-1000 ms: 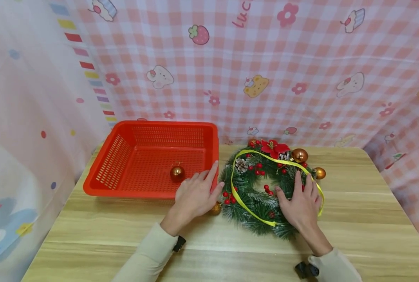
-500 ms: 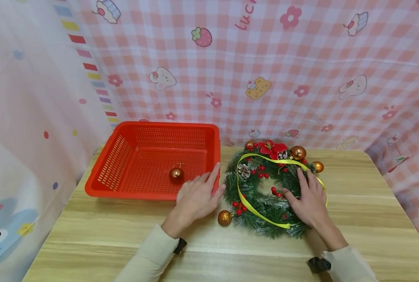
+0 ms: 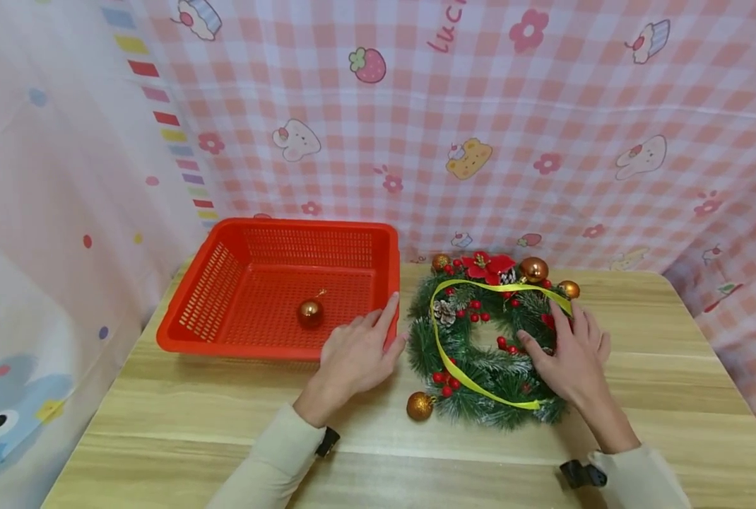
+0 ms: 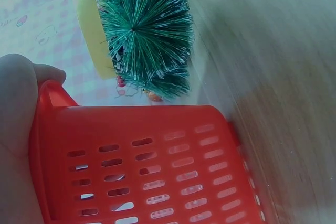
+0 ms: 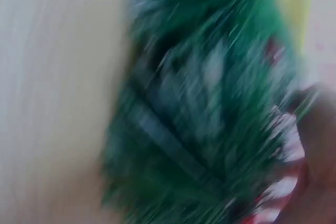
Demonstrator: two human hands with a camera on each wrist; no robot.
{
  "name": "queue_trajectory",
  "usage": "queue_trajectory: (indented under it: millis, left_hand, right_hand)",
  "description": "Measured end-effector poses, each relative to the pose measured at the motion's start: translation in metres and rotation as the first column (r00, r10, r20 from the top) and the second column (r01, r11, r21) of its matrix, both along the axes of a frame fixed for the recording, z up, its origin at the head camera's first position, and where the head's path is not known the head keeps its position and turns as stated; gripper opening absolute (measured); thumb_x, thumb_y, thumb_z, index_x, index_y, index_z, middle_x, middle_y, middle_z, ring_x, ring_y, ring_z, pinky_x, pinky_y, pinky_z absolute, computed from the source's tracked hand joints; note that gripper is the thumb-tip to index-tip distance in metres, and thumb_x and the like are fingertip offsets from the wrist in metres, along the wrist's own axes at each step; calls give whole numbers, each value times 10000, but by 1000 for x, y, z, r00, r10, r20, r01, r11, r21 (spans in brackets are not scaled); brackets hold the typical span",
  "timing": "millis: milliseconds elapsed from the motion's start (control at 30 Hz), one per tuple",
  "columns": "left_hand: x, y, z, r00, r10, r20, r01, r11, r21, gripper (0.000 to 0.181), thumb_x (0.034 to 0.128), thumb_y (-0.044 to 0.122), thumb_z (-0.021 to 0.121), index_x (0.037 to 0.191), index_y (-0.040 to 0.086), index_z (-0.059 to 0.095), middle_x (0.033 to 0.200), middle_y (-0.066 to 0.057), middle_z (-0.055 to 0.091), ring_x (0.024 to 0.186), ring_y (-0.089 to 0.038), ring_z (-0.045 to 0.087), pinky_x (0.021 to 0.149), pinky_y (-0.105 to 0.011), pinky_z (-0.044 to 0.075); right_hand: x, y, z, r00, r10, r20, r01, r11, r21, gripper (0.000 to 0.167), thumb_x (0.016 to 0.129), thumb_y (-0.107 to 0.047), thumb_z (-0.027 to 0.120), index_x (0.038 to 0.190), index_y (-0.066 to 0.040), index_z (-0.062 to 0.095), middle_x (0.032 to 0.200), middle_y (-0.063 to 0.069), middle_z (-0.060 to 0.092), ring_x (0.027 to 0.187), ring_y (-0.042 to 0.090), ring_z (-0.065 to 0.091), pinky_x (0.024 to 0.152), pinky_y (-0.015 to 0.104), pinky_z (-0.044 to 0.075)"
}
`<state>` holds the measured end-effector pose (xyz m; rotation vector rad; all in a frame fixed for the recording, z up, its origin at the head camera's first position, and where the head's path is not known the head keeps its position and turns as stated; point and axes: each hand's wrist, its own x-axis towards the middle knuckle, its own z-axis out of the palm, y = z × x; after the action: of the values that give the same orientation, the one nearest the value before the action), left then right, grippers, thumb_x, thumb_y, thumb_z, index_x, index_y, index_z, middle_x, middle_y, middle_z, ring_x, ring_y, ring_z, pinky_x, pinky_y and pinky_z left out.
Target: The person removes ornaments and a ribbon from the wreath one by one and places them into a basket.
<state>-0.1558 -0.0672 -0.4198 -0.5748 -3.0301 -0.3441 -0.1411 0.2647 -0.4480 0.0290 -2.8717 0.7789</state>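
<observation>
On the right half of the table, a green Christmas wreath (image 3: pixel 443 350) lies flat, trimmed with red berries, pine cones and a red poinsettia (image 3: pixel 487 266). A yellow ribbon (image 3: pixel 463 380) loops over it. My right hand (image 3: pixel 571 360) holds the wreath's right side, thumb near the inner edge and fingers toward the outer edge. The right wrist view is blurred. My left hand (image 3: pixel 355 355) rests on the front right corner of a red plastic basket (image 3: pixel 276 348), fingers extended. Inside that basket lies a copper bauble (image 3: pixel 310 312); a glittery gold bauble (image 3: pixel 420 406) sits at the wreath's lower left.
More baubles (image 3: pixel 533 269) stick out along the wreath's upper edge. Close behind the wooden table (image 3: pixel 238 424) hangs a pink checked curtain (image 3: pixel 410 99). A pale curtain (image 3: pixel 79 184) closes off the left side.
The wreath has turned counterclockwise: its lower-left gold bauble came out toward me and the poinsettia shifted left. My right hand moved right with it. The basket's bauble rolled slightly left.
</observation>
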Motion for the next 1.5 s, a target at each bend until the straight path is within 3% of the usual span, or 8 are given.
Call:
queue_trajectory:
  millis: [267, 500, 833, 1133, 1267, 1367, 1433, 1500]
  left_hand:
    - [-1, -1, 2, 1000, 15, 16, -15, 1000, 0, 657, 1032, 546, 303, 1594, 221, 204, 1409, -112, 573, 1079, -304, 663, 448, -226, 379]
    - [0, 1, 1, 1000, 3, 19, -4, 1000, 13, 655, 1033, 547, 284, 1594, 221, 202, 1408, -116, 573, 1010, -288, 679, 417, -227, 364]
    - [-1, 1, 1, 1000, 1, -2, -1, 1000, 8, 647, 1032, 515, 333, 1588, 198, 234, 1397, -120, 581, 906, -265, 690, 415, -228, 361]
    - [0, 0, 1, 1000, 5, -10, -5, 1000, -4, 649, 1030, 528, 323, 1590, 213, 227, 1380, -118, 594, 922, -270, 693, 418, -226, 362]
    - [1, 0, 1, 999, 7, -48, -7, 1000, -6, 638, 1029, 510, 346, 1578, 194, 273, 1334, -121, 623, 954, -286, 684, 513, -279, 460]
    - [2, 1, 1, 996, 0, -86, 0, 1000, 1, 624, 1029, 500, 368, 1559, 173, 327, 1344, -131, 610, 1055, -310, 651, 718, -387, 546]
    - [4, 3, 2, 989, -20, -146, 24, 999, 27, 591, 1022, 464, 432, 1517, 142, 408, 1362, -140, 592, 1147, -323, 604, 849, -451, 531]
    - [9, 6, 3, 970, -59, -236, 78, 994, 72, 529, 1000, 394, 526, 1445, 109, 502, 1365, -151, 582, 1199, -330, 562, 929, -484, 497]
  right_hand:
    - [2, -22, 6, 978, -149, 147, 159, 986, -53, 929, 944, -628, 499, 1577, -38, 161, 1590, 347, -2, 1422, 589, 19, 1037, 786, 34]
    - [-5, -19, -6, 970, -198, 139, 207, 977, -55, 901, 949, -599, 496, 1600, -114, 105, 1605, 314, 18, 1417, 583, 56, 1012, 791, 117]
    - [-17, -2, -11, 993, -70, 99, 73, 997, -28, 866, 967, -593, 470, 1598, -112, 123, 1587, 329, 93, 1409, 606, 60, 1007, 801, 109]
    - [-21, 5, -10, 994, -5, 111, 10, 999, -39, 840, 974, -570, 481, 1604, -151, 115, 1590, 329, 99, 1414, 603, 60, 997, 804, 107]
    - [-23, 4, -9, 992, 4, 126, -1, 1000, -27, 840, 973, -587, 470, 1605, -168, 110, 1595, 321, 93, 1403, 607, 90, 969, 806, 148]
    - [-23, 5, -10, 990, 4, 139, -1, 1000, -22, 841, 973, -590, 465, 1605, -166, 108, 1596, 322, 88, 1396, 610, 104, 962, 800, 163]
    - [-23, 5, -9, 989, 2, 146, 1, 1000, -19, 843, 973, -593, 462, 1605, -164, 105, 1596, 323, 85, 1394, 610, 108, 962, 799, 164]
    - [-23, 6, -9, 988, 1, 152, 2, 1000, -15, 845, 973, -598, 457, 1606, -165, 100, 1597, 322, 81, 1395, 610, 106, 962, 800, 164]
